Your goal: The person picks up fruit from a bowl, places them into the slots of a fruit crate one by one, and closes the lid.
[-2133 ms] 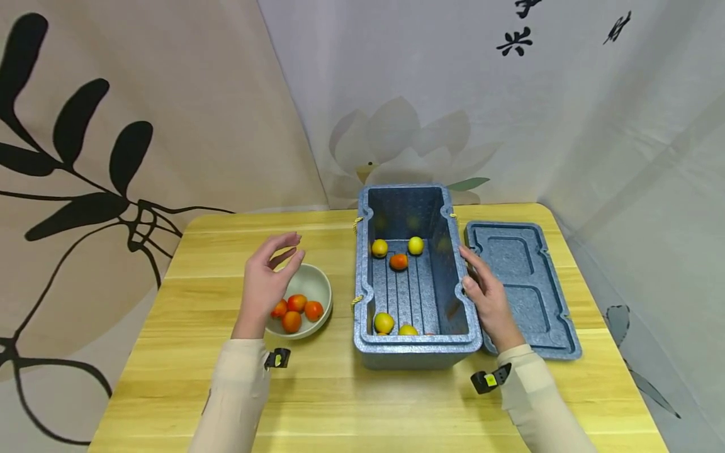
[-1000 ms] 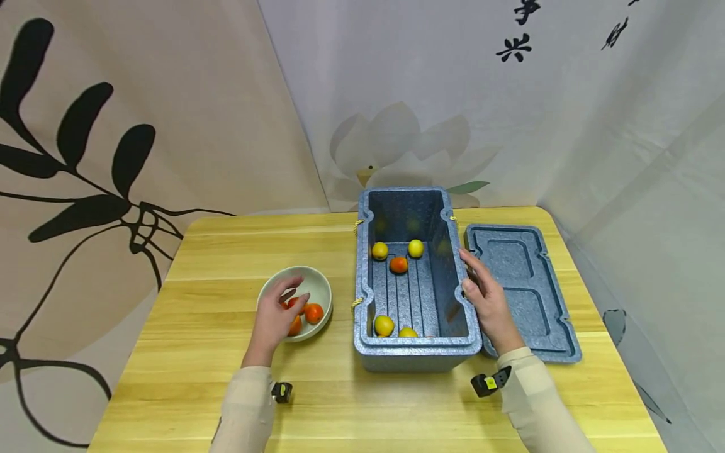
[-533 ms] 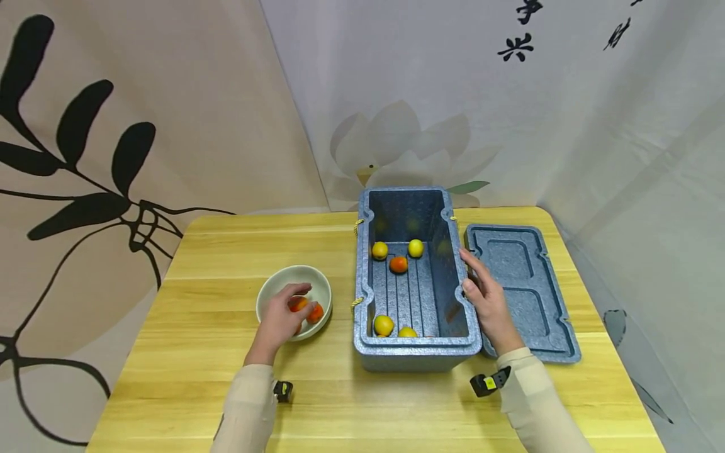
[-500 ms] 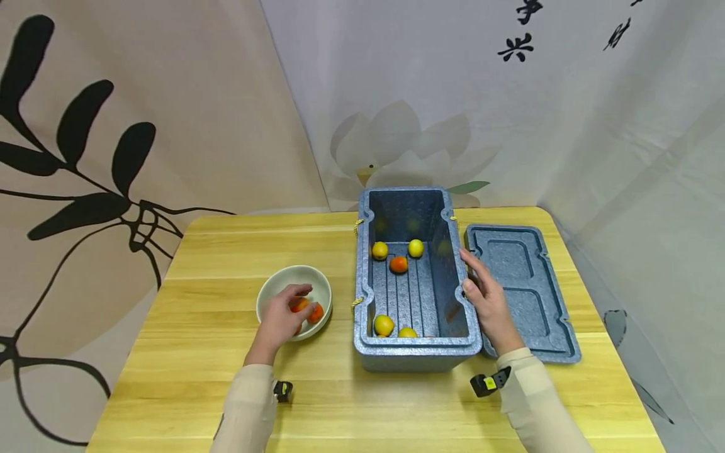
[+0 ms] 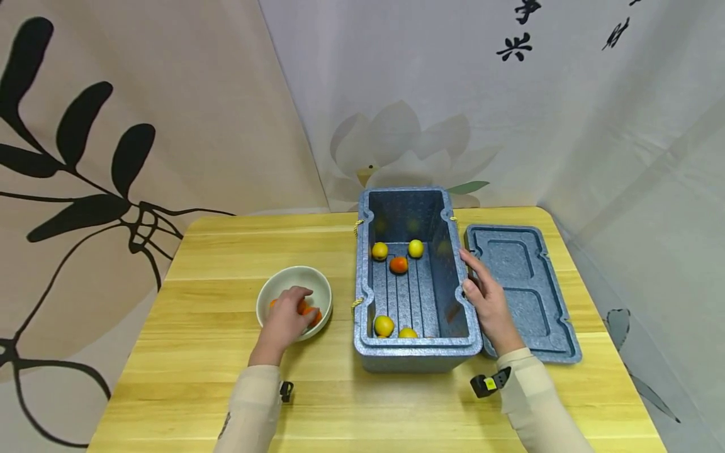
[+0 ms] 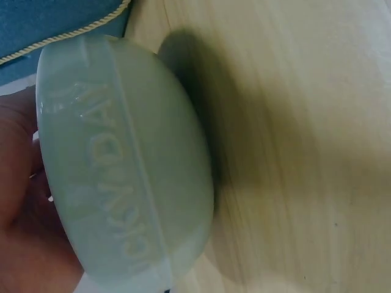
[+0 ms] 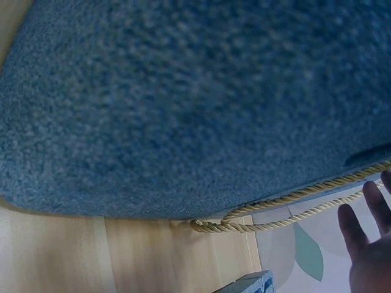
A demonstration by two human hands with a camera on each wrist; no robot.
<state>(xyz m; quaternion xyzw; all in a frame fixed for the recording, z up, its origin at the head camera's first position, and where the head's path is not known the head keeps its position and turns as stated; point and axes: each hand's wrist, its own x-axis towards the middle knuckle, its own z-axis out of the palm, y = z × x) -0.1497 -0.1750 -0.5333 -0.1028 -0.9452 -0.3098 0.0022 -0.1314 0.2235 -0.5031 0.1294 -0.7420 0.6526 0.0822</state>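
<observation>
My left hand [image 5: 286,318] reaches into a pale green bowl [image 5: 317,280] on the left of the table. Its thumb and fingers are bent over the orange-red fruits [image 5: 313,316] inside; whether they pinch one is hidden. In the left wrist view the bowl's wall [image 6: 128,159] with raised letters covers most of the fingers. My right hand [image 5: 491,308] rests against the right side of a blue-grey foam box [image 5: 419,348], fingers extended along its rim. The right wrist view shows these fingers [image 7: 351,229] spread near a yellow rope handle [image 7: 305,192].
Inside the box lie yellow fruits [image 5: 416,248] and an orange-red fruit [image 5: 399,265]; its near wall partly hides others. The blue-grey lid [image 5: 518,296] lies flat right of the box. Behind the wooden table [image 5: 226,264] hangs a printed cloth [image 5: 226,113].
My left hand came down from above the bowl into it, then shifted slightly right over the fruits. The right hand stays at the box's side.
</observation>
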